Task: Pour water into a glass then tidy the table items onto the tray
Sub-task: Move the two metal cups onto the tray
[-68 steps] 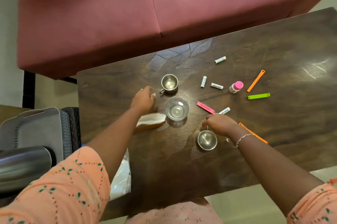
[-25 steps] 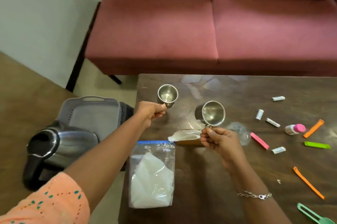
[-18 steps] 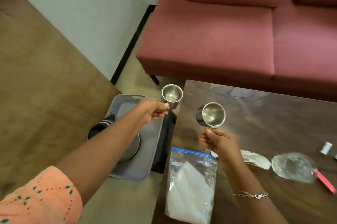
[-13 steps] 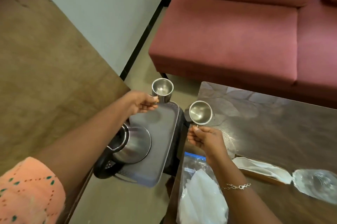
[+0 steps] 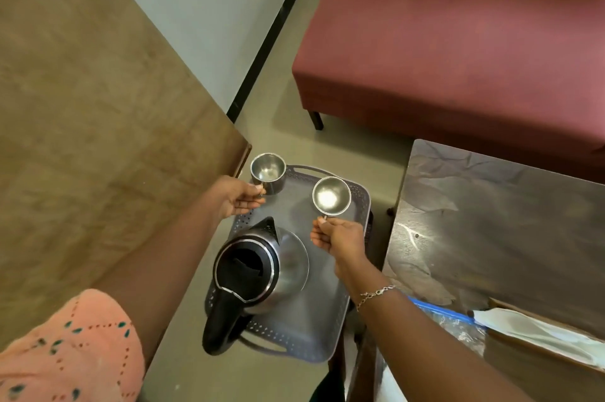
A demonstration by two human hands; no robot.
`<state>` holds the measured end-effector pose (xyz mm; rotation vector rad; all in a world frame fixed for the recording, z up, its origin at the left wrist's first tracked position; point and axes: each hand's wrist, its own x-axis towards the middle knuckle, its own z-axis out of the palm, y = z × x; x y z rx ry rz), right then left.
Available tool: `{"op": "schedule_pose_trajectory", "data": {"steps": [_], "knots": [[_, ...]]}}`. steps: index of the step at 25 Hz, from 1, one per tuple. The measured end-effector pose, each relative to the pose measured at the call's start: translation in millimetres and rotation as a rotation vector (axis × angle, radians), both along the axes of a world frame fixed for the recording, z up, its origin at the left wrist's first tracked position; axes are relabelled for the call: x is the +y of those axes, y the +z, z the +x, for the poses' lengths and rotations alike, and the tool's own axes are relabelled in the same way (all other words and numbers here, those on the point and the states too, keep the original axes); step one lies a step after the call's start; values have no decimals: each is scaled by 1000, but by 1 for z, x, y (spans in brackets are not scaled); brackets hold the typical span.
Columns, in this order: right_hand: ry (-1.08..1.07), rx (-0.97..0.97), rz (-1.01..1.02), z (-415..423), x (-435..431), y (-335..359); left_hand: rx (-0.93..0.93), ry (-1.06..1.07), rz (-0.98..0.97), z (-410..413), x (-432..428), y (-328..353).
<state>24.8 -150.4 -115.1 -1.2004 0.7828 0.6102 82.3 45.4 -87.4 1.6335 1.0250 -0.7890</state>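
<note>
Moved: both steel cups have travelled leftward off the bench [image 5: 507, 221] and now sit over the far end of the grey tray [image 5: 327, 319]; half a second ago the right one was still above the bench edge.
Left hand: the left hand [image 5: 240, 197] pinches the small handle of the left cup [image 5: 268, 172] between thumb and fingertips.
Left cup: upright, mouth up, at the tray's far left corner by the rim; whether it touches the tray cannot be told.
Right hand: the right hand [image 5: 339, 236] is curled, pinching the handle of the right cup [image 5: 331, 197]; a bracelet [image 5: 375, 293] circles the wrist.
Right cup: upright, mouth up, over the tray's far right part; contact with the tray cannot be told.
Kettle: a steel kettle [image 5: 258, 267] with a black handle stands on the near left part of the tray, lid open, spout pointing away from the person.
Tray: just left of the bench, lower than it.
Bench: dark wood; a clear plastic bag [image 5: 458, 326] with a blue seal lies at its near edge.
Surroundings: a red sofa [image 5: 458, 41] is beyond the bench.
</note>
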Motion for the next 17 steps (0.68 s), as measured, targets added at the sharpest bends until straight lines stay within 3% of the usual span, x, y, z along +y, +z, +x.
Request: {"op": "schedule_pose_trajectory", "data": {"steps": [17], "knots": [[6, 94, -82, 23, 43, -66, 0, 152, 19, 1, -8, -69]]}}
